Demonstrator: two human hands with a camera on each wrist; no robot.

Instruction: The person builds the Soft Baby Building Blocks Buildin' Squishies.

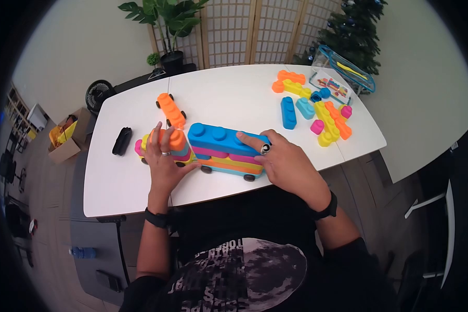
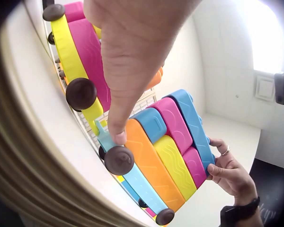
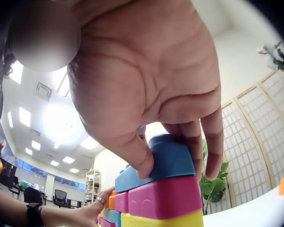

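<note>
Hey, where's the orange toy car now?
In the head view, the orange toy car sits on the white table, left of centre, just beyond the left hand.

Black printed T-shirt (image 1: 249, 265), black wristbands (image 1: 326, 207) and silver rings (image 1: 265, 148) are worn.

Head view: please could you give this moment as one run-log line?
right hand: grips blue top block of tall block car | left hand: touching smaller block car | orange car: on white table
</note>
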